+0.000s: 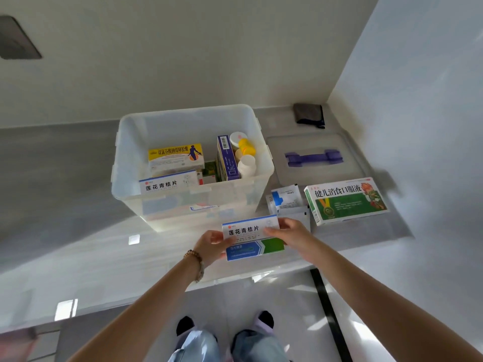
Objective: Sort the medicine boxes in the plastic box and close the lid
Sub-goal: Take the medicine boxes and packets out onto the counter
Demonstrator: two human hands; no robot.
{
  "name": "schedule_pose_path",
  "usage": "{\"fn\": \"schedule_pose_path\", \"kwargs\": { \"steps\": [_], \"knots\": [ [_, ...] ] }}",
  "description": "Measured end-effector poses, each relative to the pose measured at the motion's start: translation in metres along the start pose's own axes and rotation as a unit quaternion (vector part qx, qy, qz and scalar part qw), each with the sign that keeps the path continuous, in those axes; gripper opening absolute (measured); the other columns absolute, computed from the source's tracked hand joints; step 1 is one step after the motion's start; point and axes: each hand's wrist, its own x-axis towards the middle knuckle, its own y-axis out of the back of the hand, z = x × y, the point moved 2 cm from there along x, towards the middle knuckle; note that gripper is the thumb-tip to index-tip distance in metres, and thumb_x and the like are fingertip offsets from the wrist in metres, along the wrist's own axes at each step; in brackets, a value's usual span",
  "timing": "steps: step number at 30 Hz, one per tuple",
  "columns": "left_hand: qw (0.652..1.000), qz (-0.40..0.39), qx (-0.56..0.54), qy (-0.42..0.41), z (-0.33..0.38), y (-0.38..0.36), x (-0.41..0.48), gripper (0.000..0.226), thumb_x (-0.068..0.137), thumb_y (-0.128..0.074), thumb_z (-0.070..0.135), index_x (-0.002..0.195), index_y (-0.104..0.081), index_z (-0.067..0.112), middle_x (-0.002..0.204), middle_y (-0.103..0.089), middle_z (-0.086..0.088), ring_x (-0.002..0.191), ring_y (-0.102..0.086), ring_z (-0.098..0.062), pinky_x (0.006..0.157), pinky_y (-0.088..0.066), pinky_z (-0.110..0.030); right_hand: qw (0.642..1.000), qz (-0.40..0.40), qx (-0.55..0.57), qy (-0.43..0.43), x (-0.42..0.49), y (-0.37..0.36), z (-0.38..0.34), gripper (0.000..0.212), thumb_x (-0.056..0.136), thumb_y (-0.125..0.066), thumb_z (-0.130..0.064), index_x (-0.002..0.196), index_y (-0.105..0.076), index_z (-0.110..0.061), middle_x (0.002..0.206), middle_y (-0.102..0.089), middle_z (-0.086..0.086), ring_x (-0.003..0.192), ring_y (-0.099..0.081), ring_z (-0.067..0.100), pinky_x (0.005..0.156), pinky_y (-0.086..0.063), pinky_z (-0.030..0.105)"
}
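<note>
A translucent plastic box (130, 142) stands open on the grey counter. Inside it are a yellow medicine box (175, 154), a white-and-blue box (168, 184), an upright purple box (226, 159) and several white and yellow bottles (246, 155). In front of the plastic box, my left hand (211, 245) and my right hand (288, 232) each grip one end of a white-and-blue medicine box (248, 228). Under it lies a blue-and-green box (257, 249); my left hand may touch it too. The clear lid (313, 142) with a purple handle lies flat to the right.
A large green-and-white medicine box (345, 201) and several white sachets (286, 198) lie on the counter right of the plastic box. A dark folded cloth (309, 114) sits in the back corner by the right wall. The counter's front edge is just below my hands.
</note>
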Motion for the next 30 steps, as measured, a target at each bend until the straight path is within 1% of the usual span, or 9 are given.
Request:
{"fn": "schedule_pose_path", "kwargs": {
  "steps": [4,8,12,18,20,23,25,27,30],
  "knots": [
    [0.998,0.046,0.028,0.016,-0.012,0.012,0.005,0.032,0.082,-0.064,0.018,0.105,-0.06,-0.004,0.107,-0.064,-0.016,0.097,-0.061,-0.026,0.09,-0.051,-0.04,0.998,0.035,-0.053,0.015,0.016,-0.021,0.008,0.048,0.076,-0.075,-0.027,0.117,-0.059,-0.008,0.109,-0.068,0.006,0.091,-0.066,0.017,0.078,-0.053,0.023],
    [0.988,0.119,0.103,0.003,-0.022,0.022,0.012,0.045,0.077,-0.071,0.028,0.111,-0.059,0.001,0.106,-0.064,-0.011,0.099,-0.061,-0.025,0.09,-0.051,-0.038,0.989,0.07,-0.118,0.055,0.023,-0.033,0.013,0.041,0.076,-0.075,-0.026,0.111,-0.065,-0.006,0.107,-0.07,0.011,0.095,-0.066,0.024,0.089,-0.053,0.036],
    [0.976,0.149,0.156,0.001,-0.024,0.024,0.016,0.048,0.075,-0.07,0.038,0.11,-0.062,0.007,0.101,-0.066,-0.004,0.082,-0.059,-0.014,0.071,-0.047,-0.019,0.978,0.085,-0.168,0.093,0.025,-0.036,0.015,0.036,0.079,-0.073,-0.027,0.107,-0.068,-0.006,0.103,-0.071,0.011,0.084,-0.064,0.018,0.08,-0.054,0.03],
    [0.971,0.19,0.141,-0.022,-0.027,0.02,0.022,0.049,0.072,-0.074,0.037,0.11,-0.062,0.008,0.106,-0.067,-0.004,0.087,-0.057,-0.013,0.08,-0.045,-0.022,0.968,0.116,-0.174,0.139,0.026,-0.036,0.017,0.032,0.081,-0.071,-0.02,0.107,-0.067,-0.002,0.102,-0.072,0.013,0.081,-0.065,0.017,0.065,-0.049,0.014],
    [0.972,0.183,0.141,-0.033,-0.027,0.02,0.021,0.049,0.073,-0.073,0.036,0.112,-0.06,0.008,0.107,-0.067,-0.005,0.09,-0.06,-0.015,0.084,-0.048,-0.026,0.967,0.118,-0.172,0.144,0.024,-0.036,0.017,0.031,0.082,-0.07,-0.018,0.108,-0.066,-0.001,0.104,-0.071,0.014,0.088,-0.068,0.022,0.07,-0.053,0.021],
    [0.975,0.164,0.143,-0.051,-0.022,0.026,0.014,0.049,0.077,-0.069,0.034,0.116,-0.056,0.008,0.111,-0.065,-0.008,0.098,-0.061,-0.021,0.089,-0.051,-0.039,0.971,0.096,-0.166,0.143,0.021,-0.033,0.011,0.033,0.083,-0.068,-0.018,0.112,-0.064,-0.001,0.109,-0.069,0.014,0.098,-0.067,0.026,0.081,-0.056,0.033],
    [0.968,0.164,0.172,-0.084,-0.009,0.033,0.005,0.045,0.08,-0.066,0.034,0.117,-0.055,0.01,0.114,-0.063,-0.007,0.095,-0.059,-0.016,0.083,-0.051,-0.031,0.981,0.075,-0.125,0.127,0.017,-0.027,0.001,0.043,0.084,-0.068,-0.018,0.121,-0.058,0.0,0.12,-0.064,0.015,0.11,-0.062,0.027,0.092,-0.052,0.037],
    [0.957,0.159,0.21,-0.121,0.01,0.04,-0.008,0.04,0.083,-0.061,0.035,0.116,-0.056,0.013,0.115,-0.063,-0.004,0.089,-0.056,-0.011,0.075,-0.045,-0.02,0.985,0.066,-0.102,0.122,0.008,-0.019,-0.016,0.05,0.084,-0.067,-0.02,0.129,-0.053,-0.003,0.131,-0.057,0.013,0.118,-0.056,0.023,0.097,-0.046,0.029],
    [0.935,0.111,0.275,-0.193,0.043,0.048,-0.041,0.033,0.085,-0.058,0.033,0.114,-0.057,0.017,0.112,-0.064,0.0,0.089,-0.057,-0.009,0.076,-0.045,-0.019,0.977,-0.008,-0.138,0.161,-0.017,-0.007,-0.052,0.046,0.087,-0.063,-0.026,0.13,-0.052,-0.016,0.134,-0.054,0.001,0.109,-0.055,0.004,0.085,-0.042,0.011]
  ]
}}
